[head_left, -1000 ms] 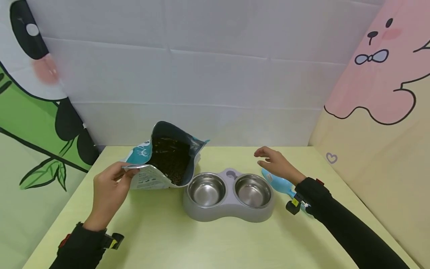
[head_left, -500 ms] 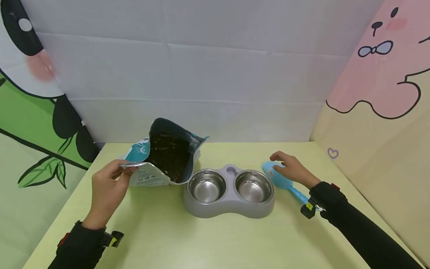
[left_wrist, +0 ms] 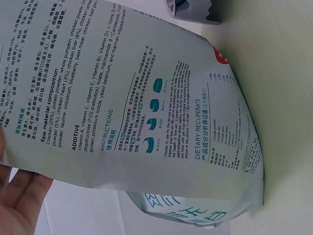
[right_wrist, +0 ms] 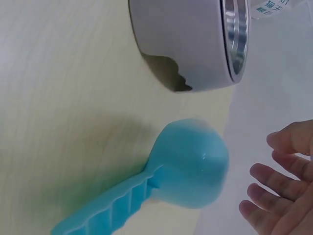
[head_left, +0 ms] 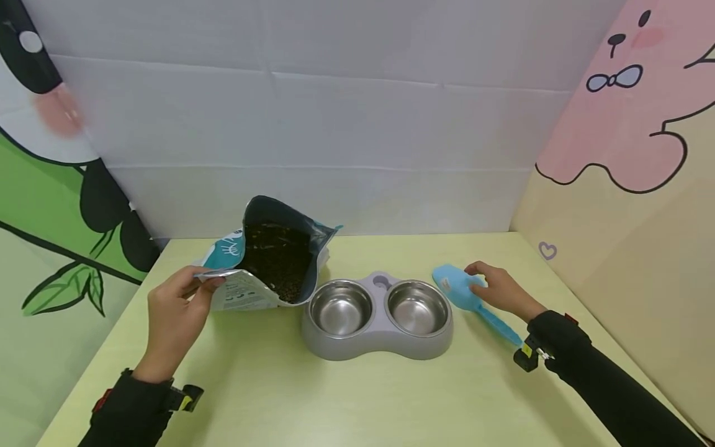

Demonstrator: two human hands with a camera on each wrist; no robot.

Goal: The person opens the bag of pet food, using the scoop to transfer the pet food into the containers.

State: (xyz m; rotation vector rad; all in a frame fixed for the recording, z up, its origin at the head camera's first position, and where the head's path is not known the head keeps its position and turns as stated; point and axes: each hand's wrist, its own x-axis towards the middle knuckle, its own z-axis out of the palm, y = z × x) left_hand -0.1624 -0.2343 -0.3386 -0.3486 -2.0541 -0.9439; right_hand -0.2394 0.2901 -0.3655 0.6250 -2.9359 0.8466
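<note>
The left hand [head_left: 177, 306] pinches the open rim of a pet food bag [head_left: 262, 264], which stands tilted on the yellow-green desk [head_left: 357, 397] with dark kibble [head_left: 277, 257] showing inside. Just right of the bag sits a grey double feeder [head_left: 377, 316] with 2 steel bowls. The right hand [head_left: 499, 290] hovers over a blue plastic scoop [head_left: 459, 290] lying on the desk beside the feeder, fingers loosely spread and not gripping it.

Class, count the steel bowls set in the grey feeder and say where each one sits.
2: the left bowl sits beside the food bag; the right bowl sits nearer the blue scoop. None seems hidden.
</note>
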